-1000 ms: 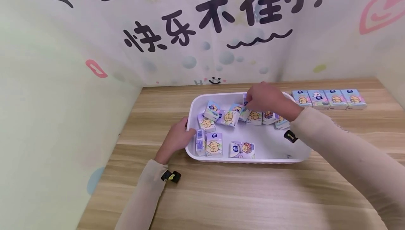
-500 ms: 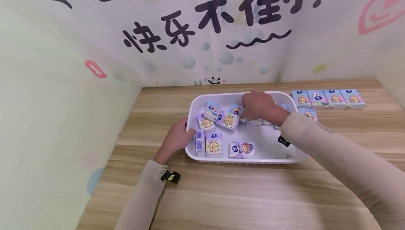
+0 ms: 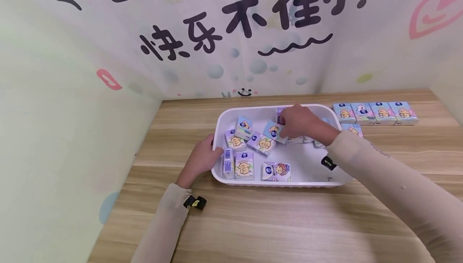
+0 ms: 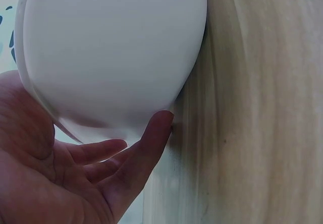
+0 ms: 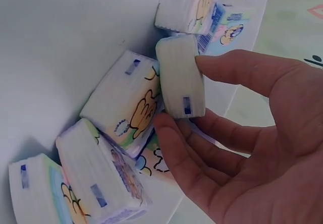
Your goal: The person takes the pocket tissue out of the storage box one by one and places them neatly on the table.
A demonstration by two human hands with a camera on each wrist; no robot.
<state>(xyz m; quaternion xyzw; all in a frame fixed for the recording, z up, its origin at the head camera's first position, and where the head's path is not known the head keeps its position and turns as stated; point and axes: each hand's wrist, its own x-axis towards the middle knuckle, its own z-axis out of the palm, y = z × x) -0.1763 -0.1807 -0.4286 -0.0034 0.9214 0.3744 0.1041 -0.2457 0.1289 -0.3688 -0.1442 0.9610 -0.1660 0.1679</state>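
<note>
A white plastic basin [image 3: 311,162] holds several small tissue packs with cartoon prints. My left hand [image 3: 202,154] grips the basin's left rim, thumb over the edge; in the left wrist view its fingers [image 4: 159,125] lie along the outer wall. Over the basin's back part, my right hand [image 3: 300,121] pinches a tissue pack [image 5: 181,77] between thumb and fingers, its pale end showing in the right wrist view. By the fingertips is a blue pack [image 3: 272,131]. A purple pack [image 3: 262,144] lies just left of it. More packs are partly hidden under the right hand.
Outside the basin, at the back right, a row of several packs [image 3: 375,113] stands side by side. One more pack [image 3: 352,129] sits before it, partly covered by the sleeve. Printed fabric [image 3: 231,66] hangs behind the wooden table [image 3: 253,223].
My right hand has lowered into the basin among the packs. The purple pack has slid toward the near side and turned, uncovering more of the blue pack. The left hand has kept its place.
</note>
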